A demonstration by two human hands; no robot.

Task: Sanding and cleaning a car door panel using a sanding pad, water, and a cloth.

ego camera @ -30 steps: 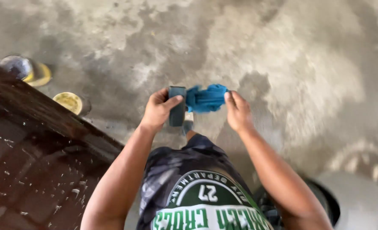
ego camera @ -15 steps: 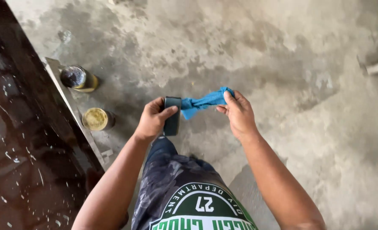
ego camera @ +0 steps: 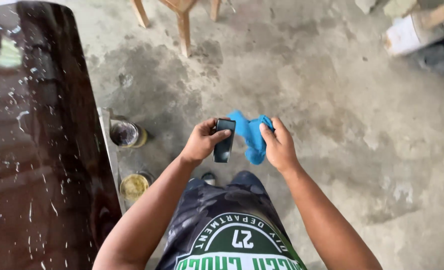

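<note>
My left hand point(ego camera: 202, 142) grips a small dark rectangular block point(ego camera: 224, 140), held upright in front of my waist. My right hand point(ego camera: 278, 145) is closed on a bunched blue cloth point(ego camera: 249, 132) that touches the block's right side. Both hands hover above the stained concrete floor point(ego camera: 332, 100). To my left lies a large glossy dark brown wooden panel point(ego camera: 37, 150) speckled with white flecks.
Two open tins stand on the floor beside the panel's edge: one with dark contents point(ego camera: 126, 134), one with yellowish contents point(ego camera: 134, 186). Wooden furniture legs point(ego camera: 183, 27) rise at the top. A white cylindrical container point(ego camera: 407, 35) lies at the upper right.
The view has swung, so the panel now fills the left side and furniture legs appear. My hands have drawn closer and the blue cloth is bunched instead of stretched out.
</note>
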